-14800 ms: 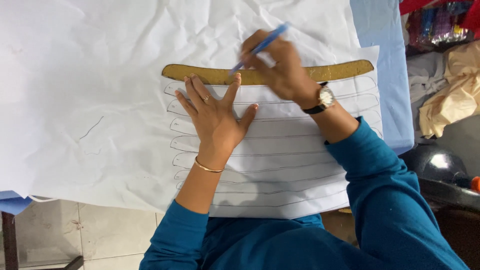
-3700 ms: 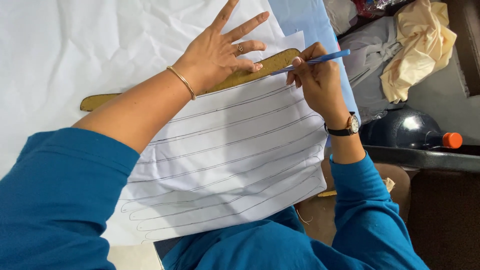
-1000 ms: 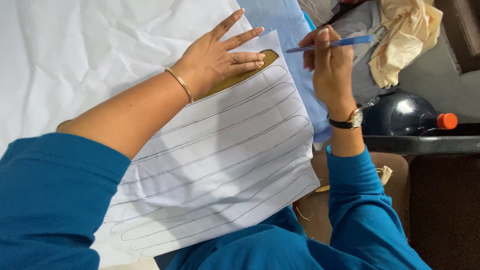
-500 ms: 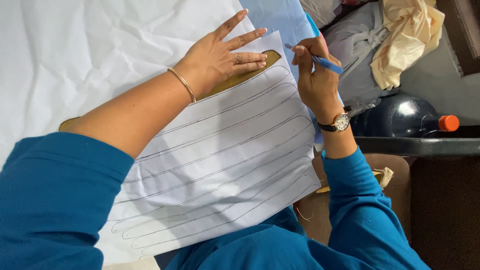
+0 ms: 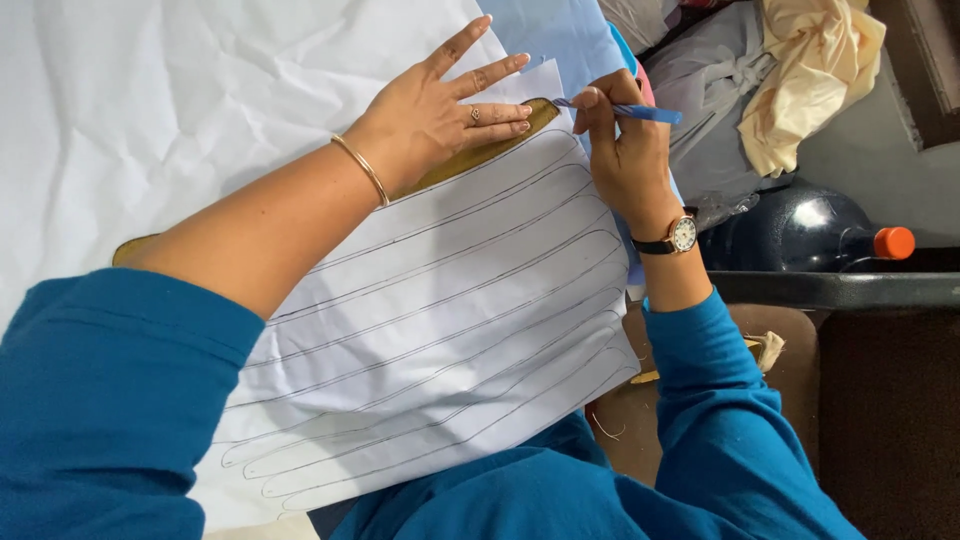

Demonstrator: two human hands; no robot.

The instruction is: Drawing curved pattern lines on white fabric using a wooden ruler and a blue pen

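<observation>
My left hand (image 5: 440, 110) lies flat, fingers spread, pressing a long curved yellow-brown template (image 5: 470, 160) onto a white sheet of paper (image 5: 450, 330) that carries several traced curved outlines. Most of the template is hidden under my arm; its left tip (image 5: 130, 250) shows beside my blue sleeve. My right hand (image 5: 625, 160) holds a blue pen (image 5: 620, 110), its tip at the template's right end near my left fingertips. I wear a bangle on the left wrist and a watch on the right.
A large crumpled white sheet (image 5: 150, 100) covers the table under the paper, with a light blue sheet (image 5: 560, 40) at its right edge. To the right are cream cloth (image 5: 810, 80), a grey bag and a dark round container with an orange cap (image 5: 890, 242).
The template has been shifted up past the earlier traced lines. Within the last second my right hand came down from the raised position and set the pen tip at the template's right end.
</observation>
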